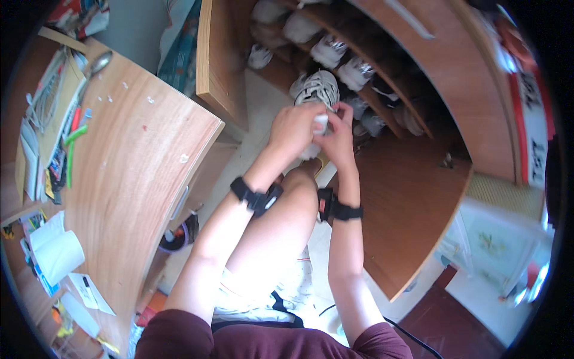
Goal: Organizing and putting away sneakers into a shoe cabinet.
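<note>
Both hands meet over a white lace-up sneaker (319,87), which points into a wooden shoe cabinet. My left hand (297,123) lies over the rear of the shoe, its fingers bent towards the other hand. My right hand (337,134) has its thumb and fingers curled at the shoe's right side. Between the hands shows a small white part (321,124); whether it belongs to the shoe or is a separate thing, I cannot tell. The fingertips are partly hidden and blurred, so their grip is unclear. Black straps with small boxes sit on both wrists.
Several shoes (329,50) stand on slanted racks inside the cabinet. Its open door (403,215) spreads to the right. A wooden desk (148,148) at the left bears a spoon (99,63), a paper roll (58,258) and cables. Another wooden panel (219,54) stands beyond it.
</note>
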The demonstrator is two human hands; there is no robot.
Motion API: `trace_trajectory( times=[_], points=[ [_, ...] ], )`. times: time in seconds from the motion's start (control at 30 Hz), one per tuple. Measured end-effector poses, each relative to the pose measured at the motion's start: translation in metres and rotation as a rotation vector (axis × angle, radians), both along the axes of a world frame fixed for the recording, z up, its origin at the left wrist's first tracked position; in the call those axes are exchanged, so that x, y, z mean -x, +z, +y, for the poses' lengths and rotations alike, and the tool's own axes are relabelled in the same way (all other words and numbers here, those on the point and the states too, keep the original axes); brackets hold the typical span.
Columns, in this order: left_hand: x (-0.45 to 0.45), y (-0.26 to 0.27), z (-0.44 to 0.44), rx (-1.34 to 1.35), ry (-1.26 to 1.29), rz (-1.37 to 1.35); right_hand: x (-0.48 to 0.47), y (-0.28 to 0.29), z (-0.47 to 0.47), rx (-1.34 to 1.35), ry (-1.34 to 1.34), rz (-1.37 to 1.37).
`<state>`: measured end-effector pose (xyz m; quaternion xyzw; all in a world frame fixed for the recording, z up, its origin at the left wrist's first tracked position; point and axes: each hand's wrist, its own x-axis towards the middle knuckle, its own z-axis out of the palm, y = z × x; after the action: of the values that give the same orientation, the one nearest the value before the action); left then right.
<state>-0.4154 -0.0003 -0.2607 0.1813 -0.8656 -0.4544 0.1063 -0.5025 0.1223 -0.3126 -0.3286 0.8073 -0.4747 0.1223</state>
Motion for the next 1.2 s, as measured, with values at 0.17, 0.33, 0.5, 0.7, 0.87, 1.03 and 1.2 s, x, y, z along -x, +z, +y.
trace_trajectory(
  times=[0.17,0.33,0.5,0.7,0.87,1.03,1.2],
  points=[
    [-0.076,0.125,0.038,0.419,-0.128,0.259,-0.090,0.132,0.039,0.128,-0.193,0.310],
    [-0.180,0.212,0.052,0.639,-0.185,0.434,-0.183,0.198,0.050,0.377,-0.308,0.597],
    [-0.281,0.253,0.031,0.860,-0.046,0.526,-0.264,0.235,0.021,0.567,-0.184,0.683],
    [-0.369,0.244,-0.014,1.023,0.193,0.403,-0.321,0.225,-0.033,0.654,0.169,0.438],
    [-0.407,0.230,-0.048,0.473,0.357,-0.058,-0.333,0.223,-0.046,0.197,0.555,0.615],
    [-0.384,0.176,-0.043,0.297,0.597,0.353,-0.320,0.224,-0.046,0.311,0.295,0.475],
    [-0.373,0.185,-0.059,0.090,0.595,0.340,-0.296,0.197,-0.052,0.416,0.230,0.239]
  ],
)
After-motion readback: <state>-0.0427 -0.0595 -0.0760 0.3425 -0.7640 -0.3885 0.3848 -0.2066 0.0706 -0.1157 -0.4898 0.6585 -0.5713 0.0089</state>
